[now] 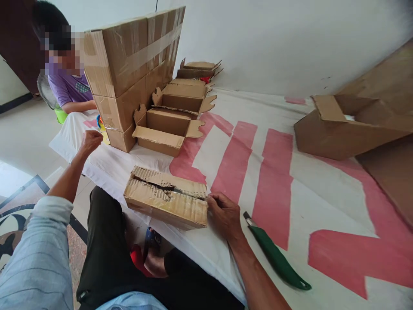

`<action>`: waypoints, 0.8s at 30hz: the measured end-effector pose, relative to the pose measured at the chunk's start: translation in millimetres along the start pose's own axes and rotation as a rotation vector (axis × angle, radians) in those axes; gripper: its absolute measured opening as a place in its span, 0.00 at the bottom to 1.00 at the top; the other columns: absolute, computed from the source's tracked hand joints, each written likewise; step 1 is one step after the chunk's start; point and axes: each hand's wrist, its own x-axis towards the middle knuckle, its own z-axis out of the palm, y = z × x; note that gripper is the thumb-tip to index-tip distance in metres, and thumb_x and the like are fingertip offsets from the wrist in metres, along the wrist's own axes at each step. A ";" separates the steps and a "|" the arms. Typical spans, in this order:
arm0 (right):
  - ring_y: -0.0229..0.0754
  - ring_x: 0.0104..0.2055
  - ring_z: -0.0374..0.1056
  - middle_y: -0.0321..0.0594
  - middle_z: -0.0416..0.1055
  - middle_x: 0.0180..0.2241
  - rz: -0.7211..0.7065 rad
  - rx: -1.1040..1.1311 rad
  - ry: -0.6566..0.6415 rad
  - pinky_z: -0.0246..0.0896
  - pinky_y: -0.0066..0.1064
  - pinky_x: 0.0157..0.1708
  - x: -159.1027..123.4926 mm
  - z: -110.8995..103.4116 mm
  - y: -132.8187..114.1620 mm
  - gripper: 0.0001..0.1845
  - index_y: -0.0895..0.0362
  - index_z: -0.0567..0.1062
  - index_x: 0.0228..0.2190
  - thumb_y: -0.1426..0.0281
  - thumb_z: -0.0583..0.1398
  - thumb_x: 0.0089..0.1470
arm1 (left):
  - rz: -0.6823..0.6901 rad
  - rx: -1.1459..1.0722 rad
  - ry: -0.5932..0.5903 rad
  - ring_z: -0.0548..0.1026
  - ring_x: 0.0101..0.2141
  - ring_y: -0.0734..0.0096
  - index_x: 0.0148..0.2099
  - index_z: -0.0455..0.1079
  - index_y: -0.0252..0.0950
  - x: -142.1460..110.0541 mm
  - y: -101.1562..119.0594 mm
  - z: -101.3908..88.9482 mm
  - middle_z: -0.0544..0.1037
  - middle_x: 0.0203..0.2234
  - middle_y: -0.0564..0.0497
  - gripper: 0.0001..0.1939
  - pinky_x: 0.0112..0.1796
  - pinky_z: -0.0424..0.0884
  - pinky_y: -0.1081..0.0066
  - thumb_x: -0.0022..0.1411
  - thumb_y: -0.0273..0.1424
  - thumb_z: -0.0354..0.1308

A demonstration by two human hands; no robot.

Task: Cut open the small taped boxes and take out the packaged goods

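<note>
A worn cardboard box [166,202] lies at the table's front edge, its torn, corrugated top split by a long dark gap. My right hand [226,214] is at the box's right end, thumb and fingers pinched on its corner. My left hand [91,142] is raised beyond the box's left end, closed in a fist near the stacked cartons; whether anything is inside it is hidden. To the right of my right hand lies a green-handled knife [277,256] with a short dark blade.
Taped cartons [125,60] stand stacked at the left. Beside them are open small boxes [164,129] with raised flaps. A large open carton [342,129] stands at the right. A person in purple [69,88] sits behind the stack. A red-and-white cloth [274,185] covers the table.
</note>
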 end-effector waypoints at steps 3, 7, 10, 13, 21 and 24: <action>0.45 0.31 0.69 0.36 0.76 0.26 0.013 0.010 -0.003 0.65 0.36 0.35 0.4 0.7 -0.2 0.18 0.51 0.79 0.27 0.51 0.66 0.57 | 0.035 -0.124 -0.128 0.83 0.34 0.59 0.36 0.84 0.35 -55.0 3.0 6.7 0.85 0.30 0.44 0.08 0.40 0.80 0.61 0.56 0.35 0.71; 0.44 0.31 0.69 0.36 0.76 0.27 0.026 0.025 0.023 0.64 0.36 0.35 0.0 3.5 -0.6 0.18 0.51 0.80 0.27 0.50 0.66 0.56 | 0.243 -0.393 -0.419 0.86 0.48 0.51 0.41 0.89 0.39 -133.1 23.1 22.5 0.89 0.49 0.39 0.18 0.49 0.83 0.56 0.60 0.48 0.77; 0.44 0.31 0.68 0.35 0.75 0.26 0.015 0.029 0.030 0.64 0.36 0.34 -0.9 6.1 -1.3 0.18 0.51 0.80 0.27 0.51 0.66 0.56 | 0.350 -0.465 -0.498 0.85 0.55 0.47 0.44 0.91 0.42 -167.3 39.1 33.4 0.87 0.57 0.39 0.19 0.49 0.82 0.56 0.63 0.51 0.77; 0.44 0.30 0.67 0.35 0.74 0.25 0.006 0.025 0.039 0.63 0.36 0.33 -1.0 7.6 -1.3 0.19 0.51 0.79 0.26 0.50 0.66 0.57 | 0.376 -0.408 -0.479 0.84 0.55 0.48 0.46 0.91 0.43 -177.1 49.6 37.5 0.85 0.61 0.39 0.16 0.42 0.81 0.62 0.65 0.48 0.75; 0.44 0.30 0.66 0.36 0.75 0.26 -0.026 0.023 0.015 0.64 0.36 0.34 2.5 7.5 -3.4 0.19 0.51 0.79 0.27 0.49 0.65 0.57 | 0.410 -0.243 -0.632 0.82 0.61 0.47 0.52 0.90 0.46 -177.5 68.7 26.6 0.81 0.65 0.44 0.18 0.46 0.84 0.65 0.59 0.38 0.73; 0.43 0.30 0.65 0.35 0.74 0.26 -0.032 0.022 0.004 0.62 0.37 0.34 3.0 7.7 -5.9 0.19 0.51 0.78 0.26 0.49 0.65 0.57 | 0.397 -0.277 -0.605 0.81 0.64 0.46 0.58 0.87 0.47 -184.1 66.7 32.2 0.80 0.67 0.44 0.23 0.52 0.84 0.62 0.59 0.40 0.75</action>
